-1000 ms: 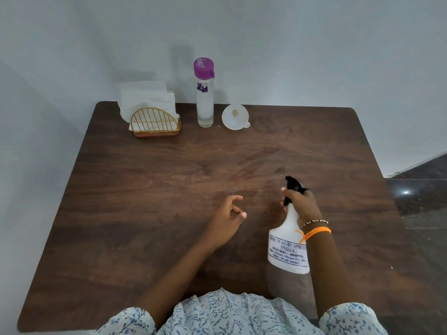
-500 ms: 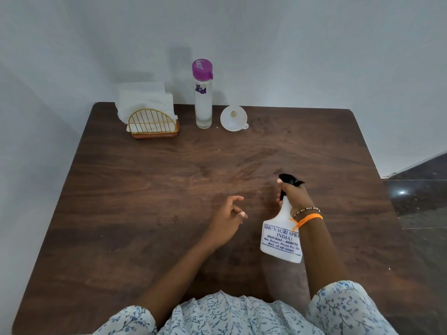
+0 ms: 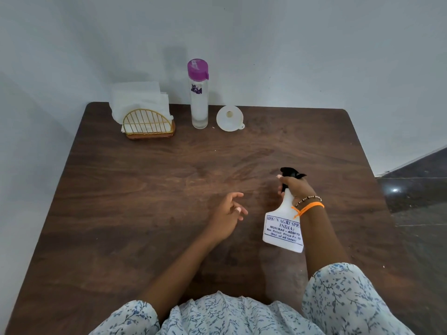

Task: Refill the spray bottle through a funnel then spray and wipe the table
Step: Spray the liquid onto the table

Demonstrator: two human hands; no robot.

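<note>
Over the table [image 3: 145, 213] our right hand [image 3: 296, 188] grips the spray bottle [image 3: 283, 228] by its neck (black nozzle pointing away), held aloft; our left hand [image 3: 226, 215] hovers beside it, fingers loosely spread, holding nothing.

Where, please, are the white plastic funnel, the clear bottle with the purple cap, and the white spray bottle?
White plastic funnel [image 3: 229, 118]: head view, on its bowl.
Clear bottle with the purple cap [image 3: 199, 110]: head view, on its clear body.
White spray bottle [image 3: 283, 229]: head view, on its printed label.

blue-floral white sleeves [image 3: 338, 293], orange wristband [image 3: 312, 207]
</note>
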